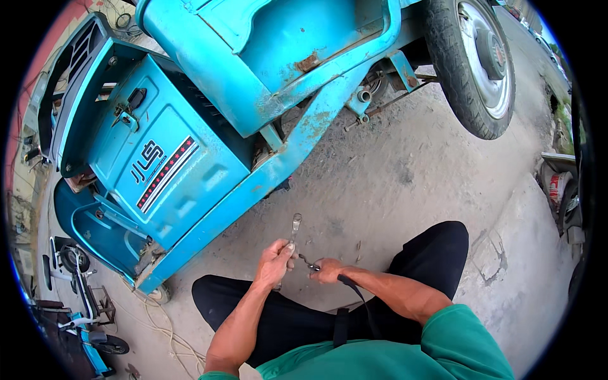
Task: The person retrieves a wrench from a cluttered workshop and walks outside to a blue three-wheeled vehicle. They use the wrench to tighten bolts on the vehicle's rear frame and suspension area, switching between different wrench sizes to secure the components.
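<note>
Hand tools held on the near side of a turquoise frame beam (221,217), the landmark for all places given here. The beam runs obliquely along the lower edge of a turquoise vehicle body (190,174). The left hand (276,262), on the person's side of the beam and apart from it, closes around the shank of a wrench (297,220), whose ring end projects upward from the fist toward the beam. The right hand (328,270), a little farther from the beam, is narrowed about a small dark metal piece (313,266); its thin tip points toward the left hand, though whether the two touch cannot be told, nor can its exact kind. A wheel (475,69) stands beyond the beam's right end, a tube-ended bracket (363,98) lies on the right of the beam's upper part, and pale rope (170,330) trails on the ground near its lower left end. The step in hand appears to be readying or fitting together the two held pieces, clear of the vehicle. The next move probably calls for a steady left grip, with the right hand aligning its piece to the wrench before either approaches the beam.
</note>
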Motion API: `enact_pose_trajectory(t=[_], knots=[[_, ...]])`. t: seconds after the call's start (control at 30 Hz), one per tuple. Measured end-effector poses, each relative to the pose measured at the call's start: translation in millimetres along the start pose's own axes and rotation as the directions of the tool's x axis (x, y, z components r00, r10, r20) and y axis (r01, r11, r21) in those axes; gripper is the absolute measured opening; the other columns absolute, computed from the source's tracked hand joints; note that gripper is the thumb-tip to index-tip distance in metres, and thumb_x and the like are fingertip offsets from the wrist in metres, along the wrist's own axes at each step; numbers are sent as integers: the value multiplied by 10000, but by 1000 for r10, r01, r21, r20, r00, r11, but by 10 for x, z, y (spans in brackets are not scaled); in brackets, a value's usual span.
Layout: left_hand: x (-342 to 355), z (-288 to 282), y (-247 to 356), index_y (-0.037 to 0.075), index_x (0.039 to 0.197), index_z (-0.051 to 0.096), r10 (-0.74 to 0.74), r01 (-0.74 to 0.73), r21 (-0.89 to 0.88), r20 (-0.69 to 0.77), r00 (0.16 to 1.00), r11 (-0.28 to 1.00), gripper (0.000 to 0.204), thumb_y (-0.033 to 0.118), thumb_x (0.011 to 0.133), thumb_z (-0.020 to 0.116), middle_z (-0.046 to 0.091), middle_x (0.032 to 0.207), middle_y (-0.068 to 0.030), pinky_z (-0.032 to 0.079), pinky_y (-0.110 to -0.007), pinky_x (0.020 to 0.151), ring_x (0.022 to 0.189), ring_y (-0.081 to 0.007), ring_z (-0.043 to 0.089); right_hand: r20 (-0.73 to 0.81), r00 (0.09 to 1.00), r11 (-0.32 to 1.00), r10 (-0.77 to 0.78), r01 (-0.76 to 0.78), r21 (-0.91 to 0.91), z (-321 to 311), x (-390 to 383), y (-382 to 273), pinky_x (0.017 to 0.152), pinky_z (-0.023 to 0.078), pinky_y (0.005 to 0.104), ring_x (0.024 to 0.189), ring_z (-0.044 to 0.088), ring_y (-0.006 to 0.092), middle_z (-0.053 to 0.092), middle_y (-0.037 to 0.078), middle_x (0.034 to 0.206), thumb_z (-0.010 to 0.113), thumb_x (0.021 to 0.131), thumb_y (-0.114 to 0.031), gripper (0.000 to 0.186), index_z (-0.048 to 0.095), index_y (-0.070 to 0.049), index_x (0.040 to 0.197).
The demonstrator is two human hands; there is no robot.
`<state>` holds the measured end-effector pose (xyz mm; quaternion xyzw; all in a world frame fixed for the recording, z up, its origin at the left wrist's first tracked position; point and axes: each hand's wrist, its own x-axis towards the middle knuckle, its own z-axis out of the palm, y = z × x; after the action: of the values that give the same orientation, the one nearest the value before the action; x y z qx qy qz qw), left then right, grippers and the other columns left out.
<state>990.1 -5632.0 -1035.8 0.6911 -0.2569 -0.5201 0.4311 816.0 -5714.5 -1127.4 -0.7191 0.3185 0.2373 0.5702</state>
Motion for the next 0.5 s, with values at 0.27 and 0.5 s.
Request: enact_pose_trajectory(t=[0.27,0.5], knots=[[-230,502,597,-7,1064,618,310,-323,-103,-120,943,941,216,187,981,575,649,780,-64,462,-252,520,582,-97,571,-338,923,824,-184,332,459,-684,-1224,-607,693,460,306,751,562,116,678,17,809,648,883,-340,288,657,-54,912],[93,687,2109,6,1048,672,829,-530,709,-137,543,465,219,192,949,612,656,736,-80,470,-298,577,620,-135,595,-477,852,638,-215,492,592,-918,-1440,-582,627,414,260,683,490,69,672,5,807,652,896,-300,232,660,-70,932]])
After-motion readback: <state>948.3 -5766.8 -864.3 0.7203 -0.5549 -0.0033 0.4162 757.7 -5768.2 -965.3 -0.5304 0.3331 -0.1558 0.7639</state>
